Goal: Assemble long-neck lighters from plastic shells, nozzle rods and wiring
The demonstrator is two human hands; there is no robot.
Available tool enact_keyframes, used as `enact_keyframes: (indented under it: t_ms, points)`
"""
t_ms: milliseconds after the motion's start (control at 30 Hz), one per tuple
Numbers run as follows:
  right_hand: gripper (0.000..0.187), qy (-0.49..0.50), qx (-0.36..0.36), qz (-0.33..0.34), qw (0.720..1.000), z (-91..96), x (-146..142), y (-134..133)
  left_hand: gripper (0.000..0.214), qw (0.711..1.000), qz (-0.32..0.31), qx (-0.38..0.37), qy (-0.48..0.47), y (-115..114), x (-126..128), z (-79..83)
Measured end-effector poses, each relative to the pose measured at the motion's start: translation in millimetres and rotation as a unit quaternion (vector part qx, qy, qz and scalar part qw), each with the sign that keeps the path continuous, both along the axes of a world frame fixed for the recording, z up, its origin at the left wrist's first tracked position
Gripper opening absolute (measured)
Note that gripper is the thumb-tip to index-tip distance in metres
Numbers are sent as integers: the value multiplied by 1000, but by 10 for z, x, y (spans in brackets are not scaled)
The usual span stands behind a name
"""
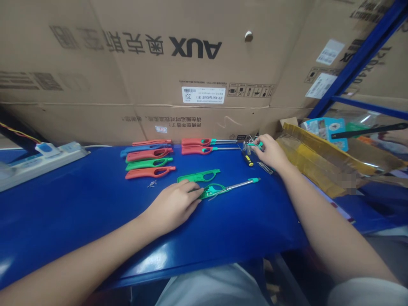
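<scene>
My left hand [178,202] is closed on the handle end of an opened green stick lighter [213,191]. Its inner parts and a thin wire show, and its metal tube points right with a teal tip. Just behind it lies a separate green handle half [200,175]. At the back right, my right hand [270,152] has its fingers bent down over a heap of small parts [247,146], with a teal piece [256,145] at the fingertips. Whether that piece is gripped or only touched is unclear. A yellow and black screwdriver [247,159] lies beside this hand.
Red, blue and green handle shells [149,172] lie in a row at the back. Two red lighters [196,150] lie right of them. Small metal pins [152,184] rest in front. A power strip [41,163] stands left, an open carton [321,163] right, cardboard [143,89] behind.
</scene>
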State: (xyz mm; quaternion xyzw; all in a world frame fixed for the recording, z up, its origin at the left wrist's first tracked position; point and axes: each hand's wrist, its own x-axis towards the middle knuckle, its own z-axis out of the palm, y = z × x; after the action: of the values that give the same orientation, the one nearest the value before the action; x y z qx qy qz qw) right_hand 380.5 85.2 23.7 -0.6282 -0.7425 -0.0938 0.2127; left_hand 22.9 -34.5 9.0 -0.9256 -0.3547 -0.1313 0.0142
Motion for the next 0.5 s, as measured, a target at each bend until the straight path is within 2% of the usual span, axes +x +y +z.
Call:
enact_keyframes:
  t_ms: [100,200,367,500]
  points:
    - [17,21,10,3,1000,24,-92,-25,29,1000,0,1,-2,-3,-4,2]
    - [17,23,-13,-39,999,10,-108,-42,30,1000,0,2,-3,-2,-9,0]
    - [20,20,-29,-97,995,-63,41,14,30,1000,-3,2,0,10,-6,-1]
    - [25,4,-20,-94,995,-107,101,62,30,1000,-4,4,0,16,-6,-2]
